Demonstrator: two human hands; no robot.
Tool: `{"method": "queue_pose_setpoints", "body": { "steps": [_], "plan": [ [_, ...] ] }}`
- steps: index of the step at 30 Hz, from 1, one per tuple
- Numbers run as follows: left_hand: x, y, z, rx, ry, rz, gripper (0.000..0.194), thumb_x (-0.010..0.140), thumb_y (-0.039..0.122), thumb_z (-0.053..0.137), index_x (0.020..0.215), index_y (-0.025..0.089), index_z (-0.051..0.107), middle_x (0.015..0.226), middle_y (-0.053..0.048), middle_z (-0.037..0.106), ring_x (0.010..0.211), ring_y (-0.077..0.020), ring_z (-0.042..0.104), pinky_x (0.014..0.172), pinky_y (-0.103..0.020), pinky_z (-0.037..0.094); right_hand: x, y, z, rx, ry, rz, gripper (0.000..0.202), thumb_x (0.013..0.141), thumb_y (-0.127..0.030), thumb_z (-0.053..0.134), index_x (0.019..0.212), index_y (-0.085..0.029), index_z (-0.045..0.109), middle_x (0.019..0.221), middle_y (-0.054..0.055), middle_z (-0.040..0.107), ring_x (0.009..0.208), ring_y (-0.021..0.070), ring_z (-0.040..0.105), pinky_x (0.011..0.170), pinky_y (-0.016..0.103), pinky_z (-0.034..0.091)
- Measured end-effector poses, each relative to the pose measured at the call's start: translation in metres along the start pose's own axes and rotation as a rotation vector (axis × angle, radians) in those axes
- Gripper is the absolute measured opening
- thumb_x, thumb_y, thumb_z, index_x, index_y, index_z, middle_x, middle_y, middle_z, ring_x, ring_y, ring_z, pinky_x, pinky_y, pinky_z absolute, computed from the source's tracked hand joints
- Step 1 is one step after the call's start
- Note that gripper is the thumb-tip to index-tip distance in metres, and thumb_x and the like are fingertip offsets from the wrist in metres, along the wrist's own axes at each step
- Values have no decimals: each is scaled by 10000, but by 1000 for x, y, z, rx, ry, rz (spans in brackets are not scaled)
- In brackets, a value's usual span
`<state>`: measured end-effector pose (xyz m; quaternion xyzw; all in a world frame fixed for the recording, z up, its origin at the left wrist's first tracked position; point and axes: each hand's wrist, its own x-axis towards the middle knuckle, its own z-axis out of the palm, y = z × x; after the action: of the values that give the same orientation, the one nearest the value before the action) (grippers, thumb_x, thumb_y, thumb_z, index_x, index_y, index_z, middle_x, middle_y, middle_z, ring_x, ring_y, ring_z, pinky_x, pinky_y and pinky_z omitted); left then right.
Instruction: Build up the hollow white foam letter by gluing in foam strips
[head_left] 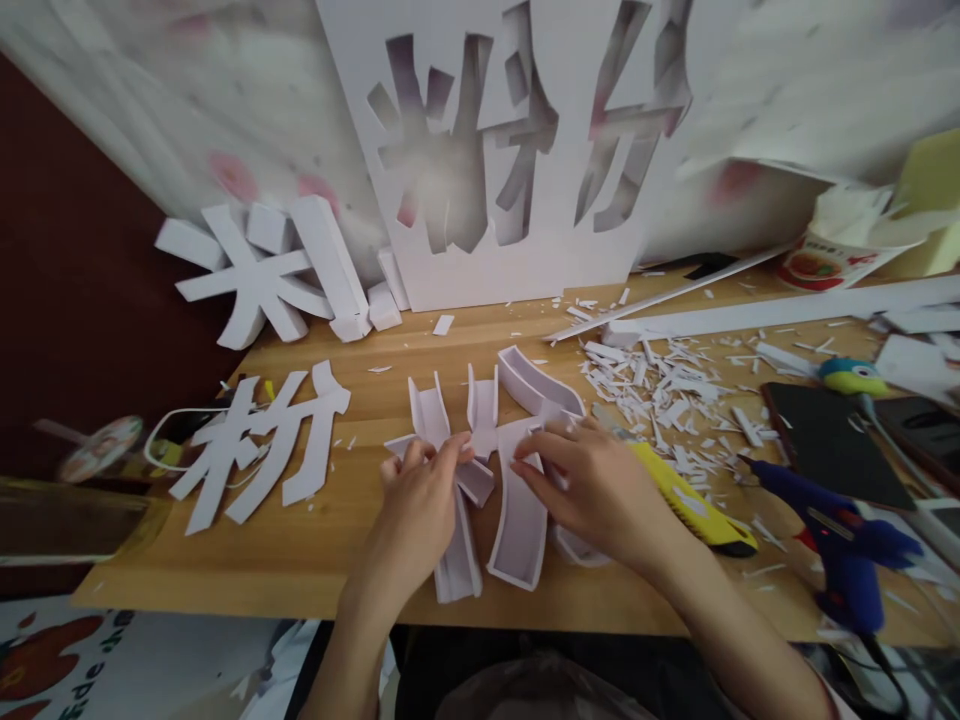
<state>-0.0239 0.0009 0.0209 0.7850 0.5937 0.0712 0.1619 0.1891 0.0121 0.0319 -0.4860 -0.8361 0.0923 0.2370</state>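
A hollow white foam-board character [517, 510] with raised side walls lies on the wooden table in front of me, its open side up. My left hand [420, 500] is closed on its left part, the fingers curled over the crossing strokes. On the right part, my right hand [600, 475] has thumb and fingers bent in around a wall at the top of the long curved stroke. Exactly what the right fingertips pinch is partly hidden. A yellow utility knife [694, 500] lies beside my right wrist, and a blue glue gun [832, 540] rests farther right.
White foam scraps [667, 395] are heaped behind the knife. A cut-out foam board [540, 250] leans at the back. Finished-looking foam characters [255, 270] stand at left, with flat ones [311, 440] nearer. A paper bowl [825, 260] and a dark phone-like slab [832, 445] are at right.
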Motion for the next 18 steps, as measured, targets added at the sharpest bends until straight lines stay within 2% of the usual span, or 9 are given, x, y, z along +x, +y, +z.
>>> {"method": "queue_pose_setpoints", "body": {
  "steps": [2, 4, 7, 11, 14, 18],
  "plan": [
    [0, -4, 3, -14, -5, 0, 636, 887, -68, 329, 1397, 254, 534, 1314, -54, 723, 1185, -275, 567, 965, -491, 365, 25, 9, 16, -23, -122, -27, 113, 898, -188, 728, 1005, -197, 759, 979, 65, 727, 974, 263, 629, 805, 366, 396],
    [0, -6, 7, -14, -2, 18, 621, 900, -61, 340, 1344, 291, 593, 1304, -30, 726, 1160, -277, 574, 930, -486, 365, 39, 14, 27, -16, -200, -44, 114, 882, -223, 767, 994, -202, 770, 1040, 66, 729, 1074, 294, 591, 855, 398, 365],
    [-4, -10, 17, 9, 56, 93, 571, 928, -15, 405, 1301, 349, 639, 1350, 26, 710, 1099, -268, 598, 859, -461, 369, 48, 15, 33, -5, -293, -56, 26, 903, -247, 759, 904, -224, 771, 983, 28, 734, 1044, 270, 578, 860, 414, 313],
    [-16, -14, 30, 133, 180, 176, 605, 900, -13, 451, 1343, 361, 625, 1407, 68, 676, 1069, -245, 596, 850, -445, 362, 52, 11, 35, -37, -368, -49, 87, 889, -184, 763, 817, -226, 738, 902, -1, 730, 1037, 259, 560, 851, 425, 250],
    [-24, -9, 36, 227, 241, 169, 592, 912, 16, 464, 1401, 322, 597, 1425, 54, 666, 1047, -238, 585, 838, -429, 366, 56, 8, 38, -60, -355, -103, 156, 834, -169, 821, 768, -212, 685, 821, -16, 702, 945, 242, 547, 817, 412, 243],
    [-31, 7, 44, 243, 285, 97, 414, 971, 173, 527, 1353, 273, 650, 1361, -31, 706, 978, -235, 610, 802, -403, 405, 59, 6, 43, -10, -278, -161, 283, 763, -174, 888, 736, -215, 610, 749, -37, 639, 859, 220, 517, 809, 389, 266]
  ]
}}
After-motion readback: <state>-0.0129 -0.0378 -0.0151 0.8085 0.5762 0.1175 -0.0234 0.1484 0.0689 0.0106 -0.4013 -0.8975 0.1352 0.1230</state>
